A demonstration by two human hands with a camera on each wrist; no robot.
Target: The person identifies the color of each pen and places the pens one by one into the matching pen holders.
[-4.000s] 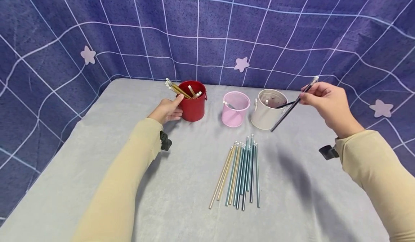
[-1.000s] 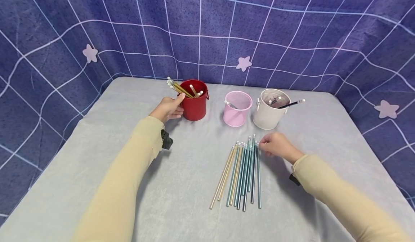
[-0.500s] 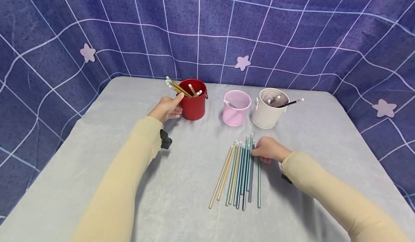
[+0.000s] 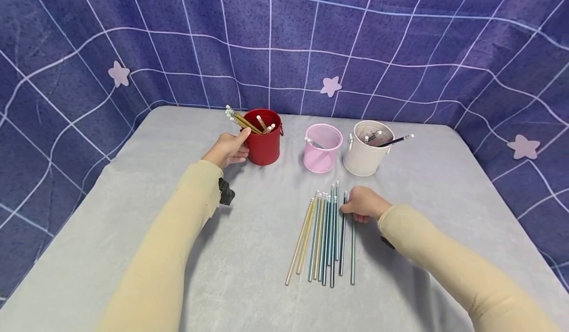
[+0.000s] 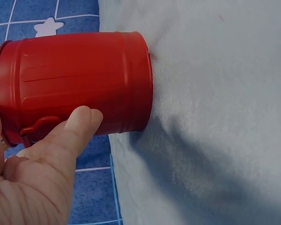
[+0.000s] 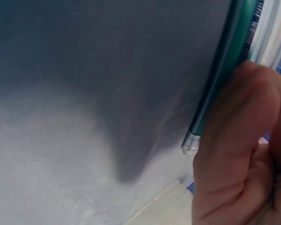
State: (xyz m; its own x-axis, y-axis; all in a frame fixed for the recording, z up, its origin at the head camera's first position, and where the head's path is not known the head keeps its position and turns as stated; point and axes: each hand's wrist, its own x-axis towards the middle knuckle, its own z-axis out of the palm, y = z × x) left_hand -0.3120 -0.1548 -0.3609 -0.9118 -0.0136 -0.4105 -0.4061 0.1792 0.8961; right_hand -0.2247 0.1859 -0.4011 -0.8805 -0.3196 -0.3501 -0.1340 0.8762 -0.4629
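My left hand (image 4: 228,149) holds the red bucket (image 4: 264,149) by its left side, thumb at the rim. In the left wrist view the fingers lie against the red bucket's wall (image 5: 79,75), below its rim. Several gold pencils (image 4: 242,119) stick out of it. My right hand (image 4: 364,203) is over the loose pencils, its fingertips pinching a dark pencil (image 4: 343,243) near its eraser end. A teal pencil (image 4: 353,258) lies under that hand; its eraser end shows beside the curled fingers (image 6: 239,136) in the right wrist view, where the thumb tip is hidden.
Left of the right hand lie several gold and teal pencils (image 4: 329,238), erasers away from me. Behind them stand a pink pencil cup (image 4: 320,159) with pale pencils inside, and a cream bucket (image 4: 362,161) with dark pencils. A blue grid curtain (image 4: 284,50) hangs behind the table.
My right hand has put a dark pencil into the cream bucket, come down to the loose pencils and moved slightly left. Teal pencils shifted left, apart from the dark one. The left hand stays put.
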